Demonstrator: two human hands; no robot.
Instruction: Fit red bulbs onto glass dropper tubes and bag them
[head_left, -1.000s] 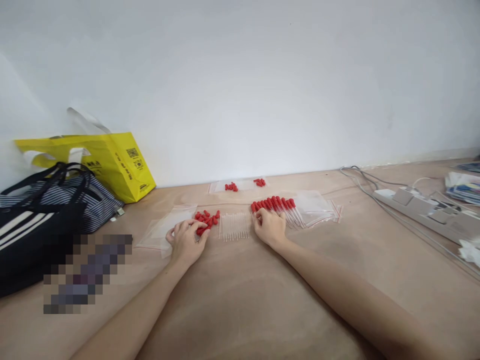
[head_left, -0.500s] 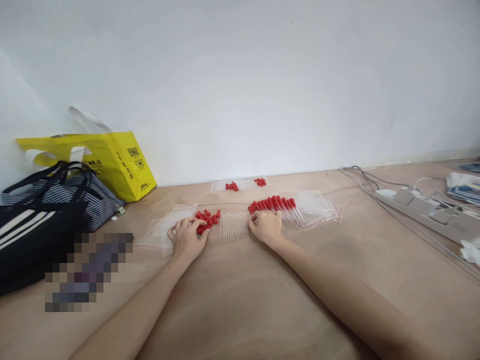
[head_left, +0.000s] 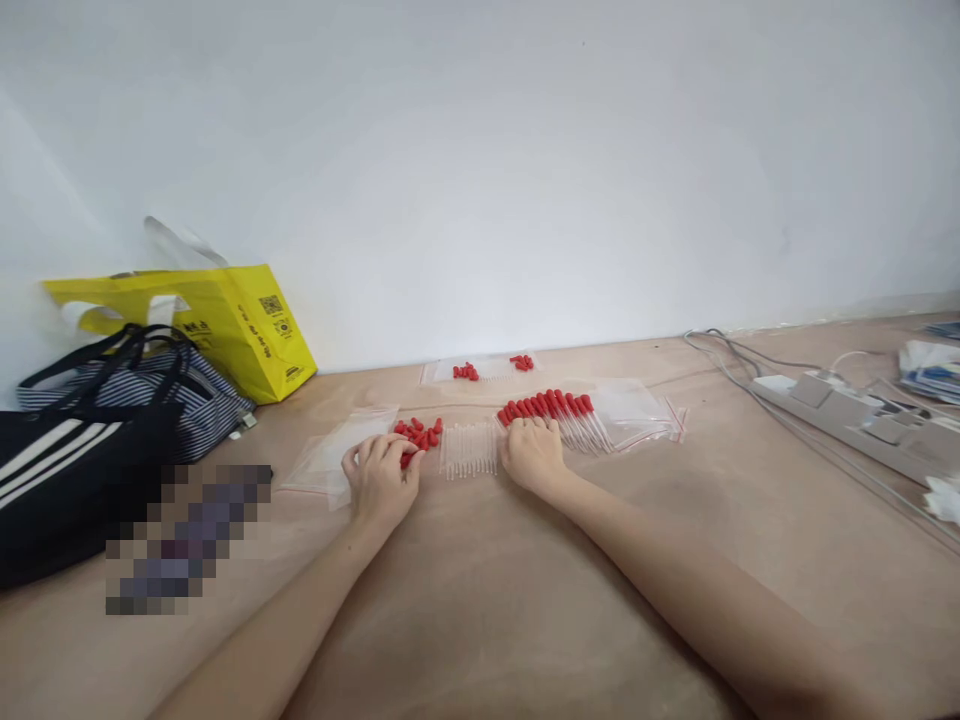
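Tan table (head_left: 480,610): curled left hand (head_left: 382,478) touches red bulbs (head_left: 424,440).

Red bulbs (head_left: 551,403) are looking smooth, rubbery and matt; clear tubes (head_left: 472,452) and zip bags (head_left: 626,405) are showing shiny plastic; the tabletop (head_left: 465,600) is appearing smooth and wood-like; the striped bag (head_left: 210,395) is showing soft cloth.

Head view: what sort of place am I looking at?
Probably a makeshift workspace in a home or small office: the tabletop, set against a wall, bears a yellow bag, a power strip and, between them, small red pieces.
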